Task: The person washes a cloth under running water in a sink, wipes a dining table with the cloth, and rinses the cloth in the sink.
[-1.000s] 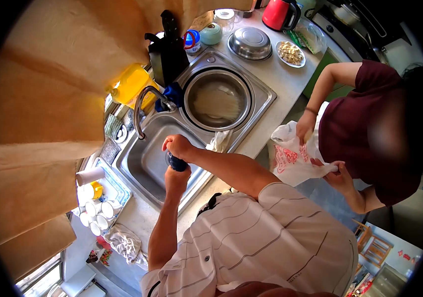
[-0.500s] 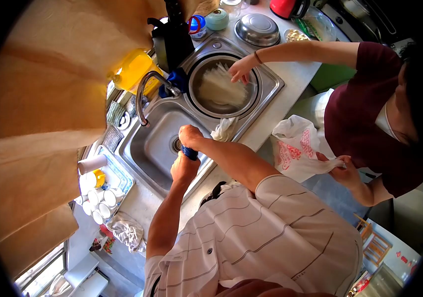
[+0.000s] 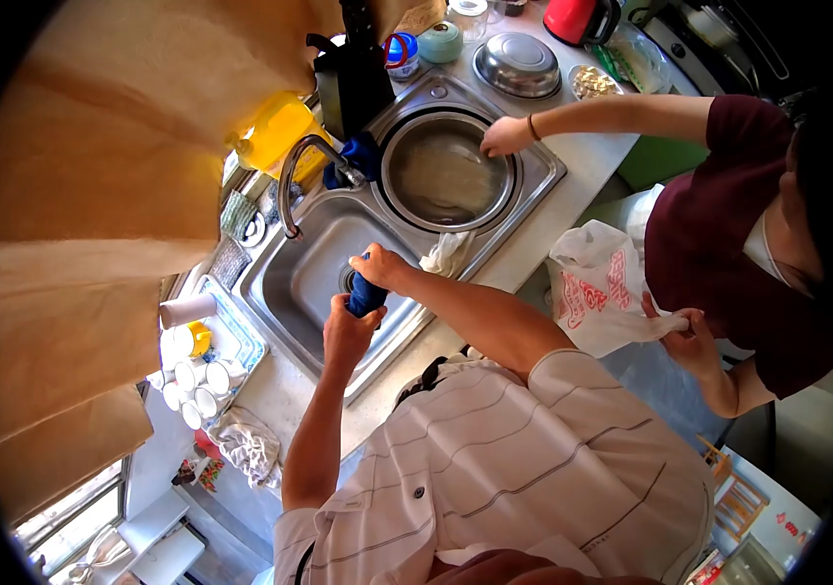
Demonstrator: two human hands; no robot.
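Note:
Both my hands are wrapped round a rolled dark blue cloth (image 3: 367,293), held over the sink basin (image 3: 285,283). My left hand (image 3: 346,333) grips its lower end, closer to my body. My right hand (image 3: 383,267) is closed on the upper end, near the drain. The cloth stretches between the two fists and looks bunched up; parts of it are hidden by my fingers. To the left, the curved faucet (image 3: 286,185) arches over the basin. A whitish cloth (image 3: 447,253) lies on the sink's divider, beside my right wrist.
Another person's hand (image 3: 507,136) reaches to the rim of a round metal basin (image 3: 386,185) holding cloudy liquid. That person's other hand (image 3: 692,341) holds a white plastic bag (image 3: 587,255). Left stands a tray (image 3: 253,348) of cups; a yellow bottle (image 3: 278,135) is behind the faucet.
My hands have moved slightly apart, and more of the blue cloth shows between them. The other person's hand has shifted to the metal basin's rim; the pale mass in it is less visible.

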